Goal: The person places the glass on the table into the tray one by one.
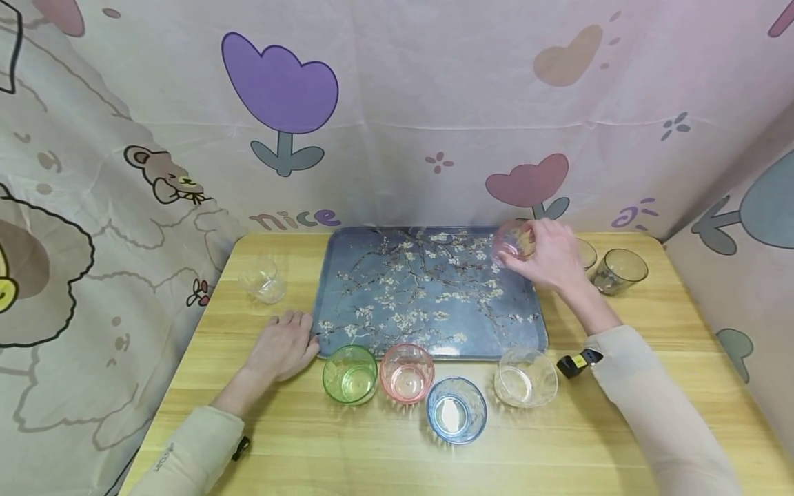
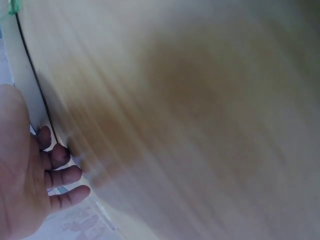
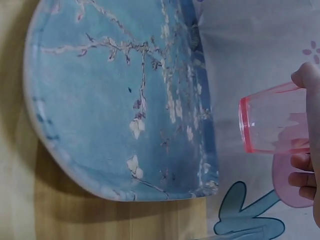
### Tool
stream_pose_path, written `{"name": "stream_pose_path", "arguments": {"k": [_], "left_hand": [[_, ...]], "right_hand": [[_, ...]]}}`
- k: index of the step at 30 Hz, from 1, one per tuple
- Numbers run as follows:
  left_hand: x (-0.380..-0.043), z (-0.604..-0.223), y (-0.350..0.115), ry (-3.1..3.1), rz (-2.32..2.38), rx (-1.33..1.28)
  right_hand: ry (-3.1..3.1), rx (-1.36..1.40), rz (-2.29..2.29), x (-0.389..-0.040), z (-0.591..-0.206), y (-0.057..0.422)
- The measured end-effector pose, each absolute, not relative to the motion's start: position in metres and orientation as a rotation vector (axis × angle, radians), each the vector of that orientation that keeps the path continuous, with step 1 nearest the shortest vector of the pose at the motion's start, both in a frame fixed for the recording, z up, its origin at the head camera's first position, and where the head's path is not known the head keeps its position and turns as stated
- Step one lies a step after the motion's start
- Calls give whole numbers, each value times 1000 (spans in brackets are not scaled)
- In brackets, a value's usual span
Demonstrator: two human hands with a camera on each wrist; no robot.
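Note:
In the head view, my right hand (image 1: 551, 253) grips a pink clear cup (image 1: 511, 241) over the far right corner of the blue flower-patterned tray (image 1: 428, 289). The right wrist view shows that cup (image 3: 270, 122) tipped sideways, thumb on one side and fingers (image 3: 302, 179) on the other, apart from the tray. My left hand (image 1: 285, 346) rests on the table at the tray's left edge, fingers loosely extended and holding nothing. Along the tray's near side stand a green cup (image 1: 350, 375), a red cup (image 1: 407, 374), a blue cup (image 1: 456, 411) and a clear cup (image 1: 526, 377).
A clear glass (image 1: 263, 281) stands left of the tray. To the right are a smoky brown glass (image 1: 619, 271) and another glass (image 1: 586, 253) partly behind my right hand. A patterned cloth (image 1: 403, 89) hangs behind the wooden table (image 1: 298, 441).

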State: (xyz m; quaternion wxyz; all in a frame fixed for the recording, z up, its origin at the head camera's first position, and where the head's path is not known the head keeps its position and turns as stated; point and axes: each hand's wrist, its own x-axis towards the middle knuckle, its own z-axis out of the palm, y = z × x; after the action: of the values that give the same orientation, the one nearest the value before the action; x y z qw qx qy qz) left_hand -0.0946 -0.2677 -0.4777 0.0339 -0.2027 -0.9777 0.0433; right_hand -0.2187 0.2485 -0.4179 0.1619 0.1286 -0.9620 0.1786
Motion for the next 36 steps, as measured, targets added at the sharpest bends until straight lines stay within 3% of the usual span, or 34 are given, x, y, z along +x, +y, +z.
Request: {"name": "stream_pose_path", "arguments": {"k": [36], "left_hand": [[-95, -479, -268, -2982, 117, -635]], "right_hand": [[-2979, 439, 207, -263, -443, 241]]}}
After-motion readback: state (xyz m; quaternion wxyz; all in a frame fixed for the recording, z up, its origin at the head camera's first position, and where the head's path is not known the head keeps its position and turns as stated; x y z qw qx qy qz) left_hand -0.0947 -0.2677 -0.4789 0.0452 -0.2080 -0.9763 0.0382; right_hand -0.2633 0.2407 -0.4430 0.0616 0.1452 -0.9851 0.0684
